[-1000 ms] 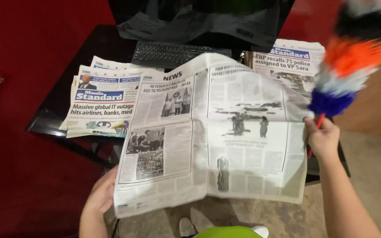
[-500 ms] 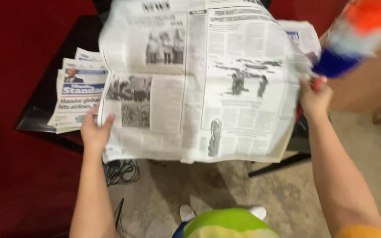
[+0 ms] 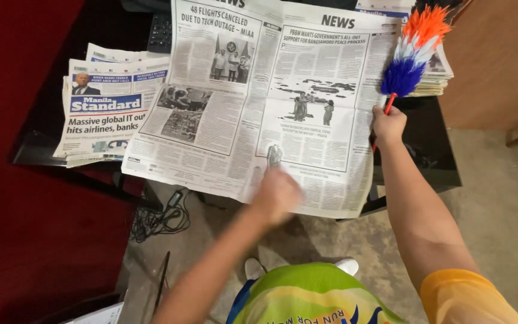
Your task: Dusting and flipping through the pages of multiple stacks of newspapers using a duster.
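Head view: an open newspaper (image 3: 259, 102) overhangs the dark table (image 3: 427, 150), its 3 o'clock edge and a feather duster (image 3: 412, 57) clamped in the right hand (image 3: 388, 125), while the blurred left hand (image 3: 277, 195) at 6 o'clock, grip unclear, could tear it.

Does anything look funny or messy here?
The open newspaper overhangs the black table's front edge, unsupported. The right hand grips both its edge and a feather duster. Cables lie tangled on the floor.
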